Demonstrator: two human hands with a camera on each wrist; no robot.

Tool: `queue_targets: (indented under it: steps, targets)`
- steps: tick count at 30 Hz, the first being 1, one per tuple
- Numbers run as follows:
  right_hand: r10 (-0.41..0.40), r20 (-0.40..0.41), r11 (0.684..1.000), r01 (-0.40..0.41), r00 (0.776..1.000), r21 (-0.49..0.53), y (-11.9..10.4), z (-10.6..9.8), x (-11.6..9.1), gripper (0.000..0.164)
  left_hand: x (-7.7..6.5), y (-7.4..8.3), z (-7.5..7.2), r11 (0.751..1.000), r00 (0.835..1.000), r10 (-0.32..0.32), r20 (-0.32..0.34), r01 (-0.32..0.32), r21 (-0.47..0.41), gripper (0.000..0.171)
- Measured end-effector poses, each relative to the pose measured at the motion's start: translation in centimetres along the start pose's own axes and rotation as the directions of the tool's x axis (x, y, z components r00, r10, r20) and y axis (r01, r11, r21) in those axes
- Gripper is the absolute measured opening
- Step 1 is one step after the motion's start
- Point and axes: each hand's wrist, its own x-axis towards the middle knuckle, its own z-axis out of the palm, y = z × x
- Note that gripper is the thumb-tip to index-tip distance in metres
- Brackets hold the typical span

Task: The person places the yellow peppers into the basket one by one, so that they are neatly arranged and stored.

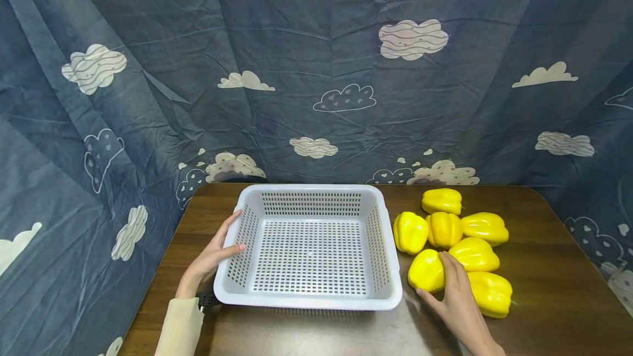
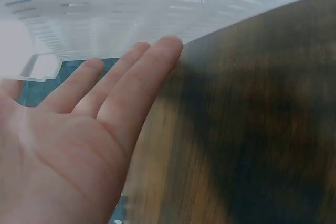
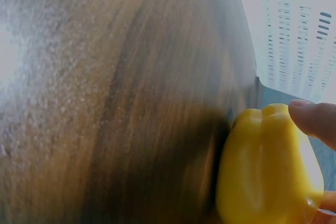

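A white perforated plastic basket (image 1: pixel 309 302) stands on the table with nothing inside. My left hand (image 1: pixel 210 261) holds its left side, the thumb over the rim and the other fingers along the outer wall. In the left wrist view, those fingers (image 2: pixel 139 85) lie nearly straight against the basket's wall (image 2: pixel 121 19). To the right of the basket, my right hand (image 1: pixel 457 298) grips a yellow bell pepper (image 1: pixel 426 271) between thumb and fingers. The right wrist view has this bell pepper (image 3: pixel 268 166) close to the table, with the thumb (image 3: pixel 315 119) at one end.
Several other yellow bell peppers (image 1: pixel 484 228) lie clustered behind and right of my right hand. One (image 1: pixel 411 233) sits close to the basket's right rim. Behind the wooden table (image 1: pixel 549 268) hangs a dark blue curtain (image 1: pixel 296 43) with cloud prints.
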Motion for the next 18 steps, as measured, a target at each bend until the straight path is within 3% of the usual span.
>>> queue_targets:
  steps: [9, 18]
  targets:
    - [-0.038, -0.037, 0.999, 0.038, 0.999, -0.003, 0.32, 0.68, -0.22, 0.095, -0.12, -0.27, 0.23, 1.000, 1.000, 0.005, -0.015, -0.006, -0.021, 0.079]
    - [-0.039, -0.009, 0.999, 0.039, 0.999, -0.027, 0.58, 0.70, 0.06, 0.097, -0.03, -0.29, 0.36, 0.999, 1.000, -0.004, -0.017, 0.003, -0.036, 0.079]
